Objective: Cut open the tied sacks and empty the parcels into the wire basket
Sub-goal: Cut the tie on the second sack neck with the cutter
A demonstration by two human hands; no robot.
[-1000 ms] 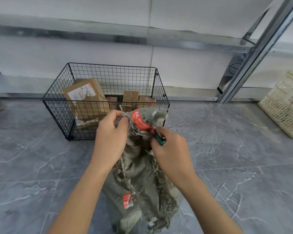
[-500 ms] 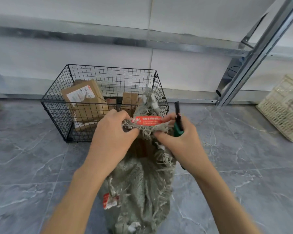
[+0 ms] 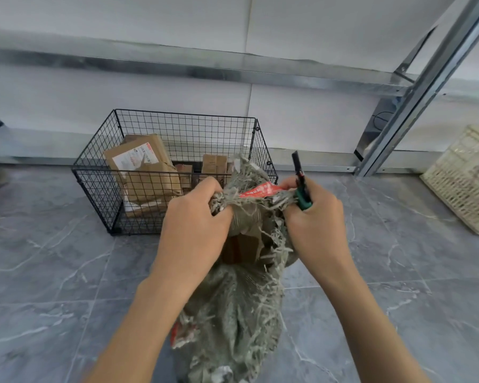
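Forearms extended, left hand and right hand clenched.

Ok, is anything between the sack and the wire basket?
Nothing visible lies between them. The sack, gripped by the left hand and the right hand with the cutter, stands just before the near wall of the basket, which it must clear.

The wire basket is open-topped, parcels apparently crowding its left.

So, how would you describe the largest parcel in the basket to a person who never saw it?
Find the black wire basket on the grey floor by the wall. In its left half, a brown parcel leans tilted, above the others. It alone shows a big white label.
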